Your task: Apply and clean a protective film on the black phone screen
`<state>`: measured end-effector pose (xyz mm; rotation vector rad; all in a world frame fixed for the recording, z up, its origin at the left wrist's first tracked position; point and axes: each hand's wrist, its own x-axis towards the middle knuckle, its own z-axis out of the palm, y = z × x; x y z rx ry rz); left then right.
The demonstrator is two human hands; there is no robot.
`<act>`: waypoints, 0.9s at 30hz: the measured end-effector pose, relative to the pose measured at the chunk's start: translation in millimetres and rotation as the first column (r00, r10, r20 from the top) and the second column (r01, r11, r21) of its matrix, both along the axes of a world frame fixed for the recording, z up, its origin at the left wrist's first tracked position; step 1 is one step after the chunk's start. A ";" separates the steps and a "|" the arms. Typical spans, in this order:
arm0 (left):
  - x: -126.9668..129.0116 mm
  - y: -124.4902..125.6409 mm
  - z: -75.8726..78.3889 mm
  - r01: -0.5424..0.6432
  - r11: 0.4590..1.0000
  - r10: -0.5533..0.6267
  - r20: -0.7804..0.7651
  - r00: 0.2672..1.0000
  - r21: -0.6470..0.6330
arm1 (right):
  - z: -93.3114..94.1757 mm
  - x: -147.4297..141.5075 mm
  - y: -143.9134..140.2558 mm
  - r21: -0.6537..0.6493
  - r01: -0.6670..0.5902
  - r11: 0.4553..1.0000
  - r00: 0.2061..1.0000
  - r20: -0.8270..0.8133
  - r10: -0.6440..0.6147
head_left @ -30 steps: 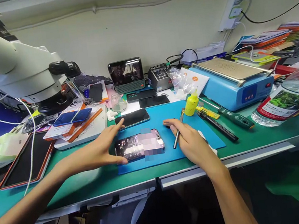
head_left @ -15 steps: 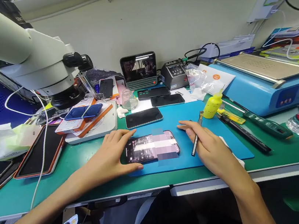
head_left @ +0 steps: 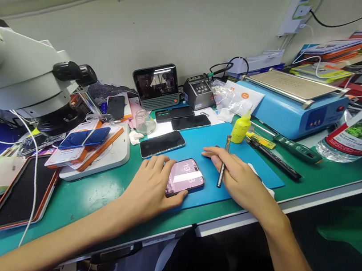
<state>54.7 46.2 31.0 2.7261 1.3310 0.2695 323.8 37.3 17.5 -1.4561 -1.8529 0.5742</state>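
- I see the phone (head_left: 188, 175) on the blue mat (head_left: 206, 139): lit lilac, white numerals sideways, pale band across
- My left hand (head_left: 156, 181) grips its left end
- My right hand (head_left: 239, 176) grips a brush (head_left: 220, 180)

Narrow gap on blue mat (head_left: 205, 140) between lit phone (head_left: 186, 174) and thin tool (head_left: 221, 177); dark phone (head_left: 162, 144) blocks behind lit phone, yellow bottle (head_left: 240, 130) behind right hand (head_left: 243, 183).
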 end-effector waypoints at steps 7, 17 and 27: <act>-9.1 1.7 -4.9 0.029 0.999 -0.029 0.017 0.999 0.023 | 1.3 0.3 -2.9 -0.005 0.006 1.000 0.999 -0.034 -0.006; -21.8 -1.0 -16.6 0.036 0.995 -0.043 0.069 0.997 0.095 | 0.9 0.8 -14.5 0.294 0.224 0.929 0.947 -0.292 -0.137; -24.6 -3.4 -22.2 0.028 0.990 -0.046 0.128 0.991 0.138 | 25.0 -9.8 14.4 -0.129 0.132 0.983 0.731 -0.657 -0.184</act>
